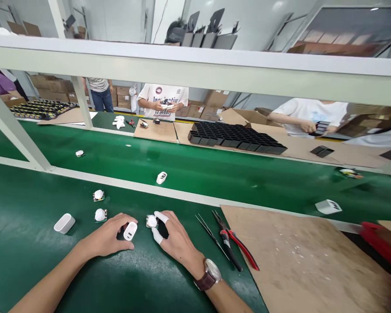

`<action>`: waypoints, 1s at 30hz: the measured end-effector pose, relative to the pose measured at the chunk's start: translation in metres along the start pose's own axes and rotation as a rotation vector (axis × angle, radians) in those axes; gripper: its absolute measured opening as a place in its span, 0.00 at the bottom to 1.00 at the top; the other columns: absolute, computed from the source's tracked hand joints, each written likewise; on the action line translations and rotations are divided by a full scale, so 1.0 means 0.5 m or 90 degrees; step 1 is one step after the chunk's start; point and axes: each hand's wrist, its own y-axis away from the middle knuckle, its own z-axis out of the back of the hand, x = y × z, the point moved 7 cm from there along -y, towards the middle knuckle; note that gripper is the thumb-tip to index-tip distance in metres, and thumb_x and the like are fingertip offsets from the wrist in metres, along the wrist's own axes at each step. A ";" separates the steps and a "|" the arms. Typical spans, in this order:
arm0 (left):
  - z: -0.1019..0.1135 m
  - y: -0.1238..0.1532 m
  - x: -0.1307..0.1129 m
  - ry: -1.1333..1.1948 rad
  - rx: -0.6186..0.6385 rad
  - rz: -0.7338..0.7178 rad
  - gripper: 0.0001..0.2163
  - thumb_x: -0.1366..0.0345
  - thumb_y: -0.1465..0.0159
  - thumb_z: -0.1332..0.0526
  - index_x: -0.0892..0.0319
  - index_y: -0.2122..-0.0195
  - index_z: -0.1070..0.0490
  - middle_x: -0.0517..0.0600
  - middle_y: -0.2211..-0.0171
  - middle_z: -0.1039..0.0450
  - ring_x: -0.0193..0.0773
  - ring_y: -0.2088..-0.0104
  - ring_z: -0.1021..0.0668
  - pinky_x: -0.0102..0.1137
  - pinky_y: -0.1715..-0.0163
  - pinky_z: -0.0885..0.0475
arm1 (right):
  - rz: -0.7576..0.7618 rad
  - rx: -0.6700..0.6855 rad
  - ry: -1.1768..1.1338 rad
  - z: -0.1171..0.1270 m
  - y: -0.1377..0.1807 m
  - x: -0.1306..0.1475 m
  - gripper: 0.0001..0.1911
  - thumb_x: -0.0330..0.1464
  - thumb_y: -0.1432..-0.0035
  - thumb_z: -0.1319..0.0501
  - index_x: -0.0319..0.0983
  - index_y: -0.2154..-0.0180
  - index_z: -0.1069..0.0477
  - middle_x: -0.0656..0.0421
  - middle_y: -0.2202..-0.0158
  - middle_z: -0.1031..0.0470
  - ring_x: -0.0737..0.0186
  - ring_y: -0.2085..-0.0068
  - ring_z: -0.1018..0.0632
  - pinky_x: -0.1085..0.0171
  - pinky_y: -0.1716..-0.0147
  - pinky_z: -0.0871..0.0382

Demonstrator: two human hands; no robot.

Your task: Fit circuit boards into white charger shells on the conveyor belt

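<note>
My left hand is closed around a small white plastic housing, whose end with slots faces up toward me. Between the white-covered thumb and forefinger of my right hand is a small circuit board topped by a white dome. Two similar boards, one nearer and one farther, lie beyond my left hand. An open white oval housing rests on the green bench to the left. Right of my right hand lie tweezers and red-and-black pliers.
A brown cardboard sheet covers the bench at right. Behind a pale rail runs a green belt carrying a white housing and other small parts. A black tray block stands beyond it, where several people work. A frame beam crosses overhead.
</note>
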 end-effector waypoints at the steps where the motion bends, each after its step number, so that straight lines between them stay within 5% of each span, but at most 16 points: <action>1: -0.003 -0.003 -0.006 -0.009 -0.012 -0.015 0.22 0.62 0.35 0.29 0.49 0.41 0.30 0.53 0.46 0.25 0.47 0.54 0.23 0.41 0.53 0.23 | 0.001 -0.019 -0.023 0.008 -0.001 0.011 0.23 0.26 0.32 0.41 0.45 0.38 0.36 0.51 0.51 0.24 0.49 0.49 0.22 0.46 0.51 0.20; 6: -0.020 -0.013 -0.030 -0.054 -0.114 -0.116 0.21 0.62 0.33 0.31 0.51 0.40 0.31 0.56 0.46 0.27 0.52 0.47 0.26 0.46 0.47 0.25 | 0.062 -0.024 -0.085 0.028 -0.001 0.079 0.28 0.24 0.35 0.39 0.47 0.36 0.37 0.50 0.48 0.26 0.49 0.48 0.23 0.47 0.50 0.22; 11: -0.017 -0.005 -0.030 -0.006 -0.096 -0.127 0.25 0.71 0.28 0.42 0.48 0.31 0.39 0.56 0.38 0.31 0.49 0.40 0.27 0.45 0.38 0.28 | 0.073 -0.040 -0.066 0.037 0.001 0.086 0.32 0.21 0.35 0.38 0.45 0.34 0.39 0.48 0.47 0.26 0.48 0.47 0.25 0.46 0.49 0.23; 17: -0.016 -0.008 -0.020 -0.017 -0.093 -0.077 0.09 0.61 0.30 0.34 0.48 0.49 0.22 0.55 0.38 0.34 0.53 0.40 0.27 0.46 0.42 0.25 | 0.056 -0.056 -0.055 0.047 -0.007 0.075 0.31 0.22 0.33 0.39 0.48 0.33 0.40 0.50 0.48 0.25 0.49 0.48 0.23 0.45 0.50 0.22; 19: -0.023 -0.009 -0.012 0.018 -0.127 -0.067 0.14 0.62 0.28 0.37 0.46 0.42 0.26 0.54 0.41 0.32 0.49 0.43 0.24 0.44 0.42 0.25 | 0.054 -0.060 -0.049 0.049 -0.006 0.078 0.31 0.23 0.33 0.39 0.48 0.33 0.40 0.50 0.49 0.24 0.49 0.49 0.22 0.44 0.50 0.22; 23: -0.040 -0.005 -0.008 0.060 -0.179 -0.068 0.33 0.63 0.28 0.36 0.41 0.27 0.49 0.53 0.40 0.31 0.47 0.41 0.24 0.46 0.38 0.26 | 0.075 -0.044 -0.066 0.042 0.002 0.089 0.32 0.23 0.34 0.38 0.46 0.33 0.40 0.49 0.47 0.24 0.48 0.46 0.23 0.44 0.48 0.21; 30: -0.046 0.004 -0.032 0.027 -0.177 -0.143 0.34 0.69 0.27 0.39 0.42 0.25 0.54 0.56 0.39 0.32 0.49 0.39 0.25 0.47 0.40 0.24 | 0.129 -0.019 0.015 0.030 0.012 0.107 0.32 0.22 0.34 0.38 0.41 0.32 0.39 0.45 0.44 0.24 0.45 0.44 0.23 0.43 0.49 0.20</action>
